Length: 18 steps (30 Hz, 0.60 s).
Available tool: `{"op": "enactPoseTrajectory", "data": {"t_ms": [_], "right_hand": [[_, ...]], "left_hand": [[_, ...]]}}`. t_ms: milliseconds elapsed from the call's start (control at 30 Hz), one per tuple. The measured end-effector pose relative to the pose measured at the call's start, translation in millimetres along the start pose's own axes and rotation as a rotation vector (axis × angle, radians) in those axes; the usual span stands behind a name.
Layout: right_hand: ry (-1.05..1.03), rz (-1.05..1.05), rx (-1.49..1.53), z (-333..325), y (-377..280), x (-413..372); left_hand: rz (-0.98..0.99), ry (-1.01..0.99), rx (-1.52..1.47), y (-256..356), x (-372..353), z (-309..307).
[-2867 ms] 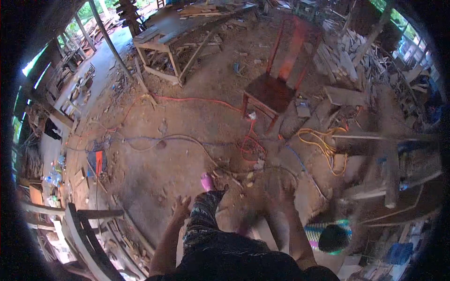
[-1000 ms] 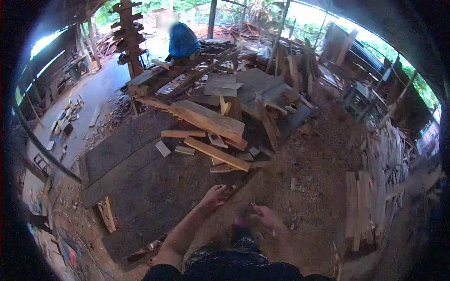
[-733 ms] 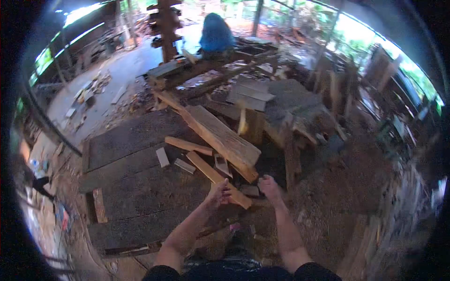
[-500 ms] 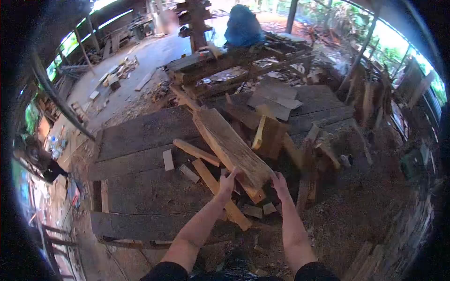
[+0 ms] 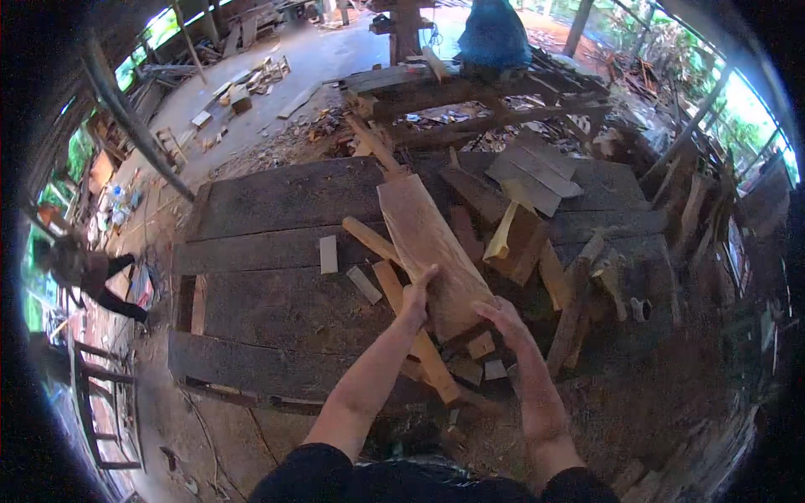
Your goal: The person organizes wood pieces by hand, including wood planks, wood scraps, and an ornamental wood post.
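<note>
A long, thick wooden plank (image 5: pixel 434 251) slants over the workbench, its broad face up and its far end pointing away from me. My left hand (image 5: pixel 416 297) is closed on its left edge near the close end, thumb on top. On the opposite edge, my right hand (image 5: pixel 505 322) grips with its thumb over the face; its other fingers are partly hidden. Beneath and left of the plank lie a narrow wood strip (image 5: pixel 429 360) and a shorter stick (image 5: pixel 369 238). Small offcuts, among them a pale block (image 5: pixel 328 255), are scattered close by.
The dark plank-topped workbench (image 5: pixel 260 293) has a gap at its left end. Wood chunks (image 5: pixel 524 243), a log piece (image 5: pixel 574 306) and flat boards (image 5: pixel 537 172) lie on the right. A blue-covered object (image 5: pixel 495 38) stands behind. Another person (image 5: pixel 92 272) is at far left.
The plank has rolled in my hands: its thick left side, visible before, is now mostly out of sight. My right thumb has come over its face. The camera view has shifted.
</note>
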State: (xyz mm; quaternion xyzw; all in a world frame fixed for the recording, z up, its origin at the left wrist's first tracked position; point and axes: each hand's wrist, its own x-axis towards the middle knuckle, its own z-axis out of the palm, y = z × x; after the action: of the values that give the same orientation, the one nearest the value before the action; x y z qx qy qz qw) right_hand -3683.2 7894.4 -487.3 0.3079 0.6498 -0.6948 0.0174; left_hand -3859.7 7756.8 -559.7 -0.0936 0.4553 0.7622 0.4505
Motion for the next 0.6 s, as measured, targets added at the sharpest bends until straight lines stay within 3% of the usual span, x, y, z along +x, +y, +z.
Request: {"op": "enactPoseTrajectory", "data": {"t_ms": [33,67,133,233,300,333,400,433,500,533,600], "right_hand": [[-0.042,-0.095,0.103,17,2,-5],[-0.016,-0.084,0.113,34,9,-11],[-0.070,-0.060,0.172,79,2,-25],[-0.174,-0.003,0.431,156,17,-48],[-0.044,-0.014,0.183,213,117,-23],[-0.038,-0.002,0.195,233,99,-30],[-0.366,0.058,0.134,266,14,-56],[-0.357,0.072,0.149,282,-3,-55],[-0.390,0.161,-0.279,307,-22,-49],[-0.381,0.170,-0.270,316,-3,-44],[-0.144,-0.289,-0.622,331,45,-31]], "left_hand": [[0.022,-0.041,-0.089,11,-13,-5],[-0.005,-0.052,-0.078,19,-24,-18],[0.135,-0.080,0.009,36,-44,-52],[0.184,0.088,0.212,70,-107,-108],[0.294,0.154,0.320,84,-137,-159],[0.348,0.169,0.373,87,-147,-192],[0.277,0.205,0.366,105,-165,-247],[0.258,0.204,0.376,114,-172,-262],[0.154,0.105,0.119,135,-183,-281],[0.140,0.100,0.125,145,-183,-297],[0.139,0.358,0.383,159,-181,-322]]}}
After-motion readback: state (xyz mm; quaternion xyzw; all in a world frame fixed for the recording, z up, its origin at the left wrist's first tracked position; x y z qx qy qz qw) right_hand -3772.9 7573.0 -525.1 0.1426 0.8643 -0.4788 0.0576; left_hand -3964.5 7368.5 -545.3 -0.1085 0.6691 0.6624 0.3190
